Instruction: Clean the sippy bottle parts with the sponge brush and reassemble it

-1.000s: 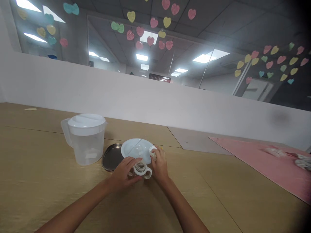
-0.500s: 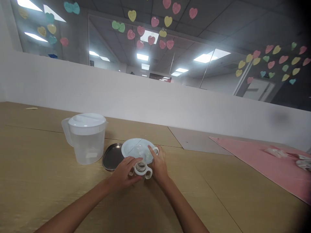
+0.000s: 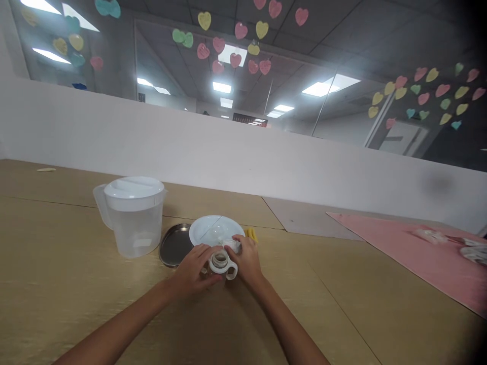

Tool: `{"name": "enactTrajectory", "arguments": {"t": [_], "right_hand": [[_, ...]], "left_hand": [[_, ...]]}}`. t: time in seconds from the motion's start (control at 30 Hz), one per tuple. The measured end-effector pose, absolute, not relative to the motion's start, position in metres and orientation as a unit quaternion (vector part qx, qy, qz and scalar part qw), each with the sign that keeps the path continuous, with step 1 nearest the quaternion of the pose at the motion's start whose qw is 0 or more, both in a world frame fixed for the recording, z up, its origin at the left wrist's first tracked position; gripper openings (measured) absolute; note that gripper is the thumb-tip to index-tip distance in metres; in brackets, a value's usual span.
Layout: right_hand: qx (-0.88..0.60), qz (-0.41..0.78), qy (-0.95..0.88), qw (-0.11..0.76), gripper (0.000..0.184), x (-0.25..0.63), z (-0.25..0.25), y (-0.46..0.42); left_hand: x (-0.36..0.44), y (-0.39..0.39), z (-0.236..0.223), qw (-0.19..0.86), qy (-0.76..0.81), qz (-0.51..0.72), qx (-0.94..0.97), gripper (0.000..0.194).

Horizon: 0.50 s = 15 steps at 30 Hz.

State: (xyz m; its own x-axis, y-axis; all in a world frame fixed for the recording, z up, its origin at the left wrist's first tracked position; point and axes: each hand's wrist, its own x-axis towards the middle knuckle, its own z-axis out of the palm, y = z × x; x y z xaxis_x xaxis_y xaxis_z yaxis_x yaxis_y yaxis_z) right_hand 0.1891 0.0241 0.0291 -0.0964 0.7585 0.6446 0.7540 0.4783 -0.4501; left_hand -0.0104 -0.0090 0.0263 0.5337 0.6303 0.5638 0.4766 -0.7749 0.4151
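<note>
A small baby bottle (image 3: 219,260) with white side handles stands on the table, its round mouth uncovered. My left hand (image 3: 196,268) is wrapped round the bottle's left side. In the fingers of my right hand (image 3: 246,258) is a white bottle collar (image 3: 232,246), tilted just above and to the right of the bottle mouth. My fingers hide part of the collar. Behind both hands sits a pale blue-white bowl (image 3: 198,228) with clear items in it, too small to name. A dark metal tray (image 3: 174,247) lies left of the bowl.
A lidded translucent plastic pitcher (image 3: 137,223) stands to the left. Something yellow (image 3: 251,234) shows behind my right hand. A pink cloth or mat (image 3: 411,248) covers the table's right side. A white wall (image 3: 236,152) borders the far edge.
My right hand has turned the white collar over and brought it left, from the bowl's right rim towards the bottle. The yellow thing is now more exposed. My left hand stays on the bottle.
</note>
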Motion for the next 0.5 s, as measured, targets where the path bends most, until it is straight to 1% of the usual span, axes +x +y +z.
{"name": "enactTrajectory", "arguments": {"t": [0.1, 0.23, 0.3, 0.5], "right_hand": [[-0.485, 0.017, -0.745, 0.457, 0.027, 0.189, 0.032, 0.024], [-0.468, 0.078, -0.724, 0.5, 0.033, 0.193, 0.039, 0.026], [-0.459, 0.09, -0.722, 0.51, 0.034, 0.195, 0.043, 0.027], [-0.444, 0.077, -0.754, 0.479, 0.029, 0.194, 0.044, 0.024]], "left_hand": [[-0.011, -0.008, 0.025, 0.1, 0.316, 0.366, 0.87, 0.057], [-0.011, -0.008, 0.024, 0.097, 0.317, 0.368, 0.869, 0.057], [-0.011, -0.008, 0.025, 0.102, 0.317, 0.368, 0.868, 0.057], [-0.01, -0.009, 0.026, 0.112, 0.317, 0.368, 0.867, 0.058]]}}
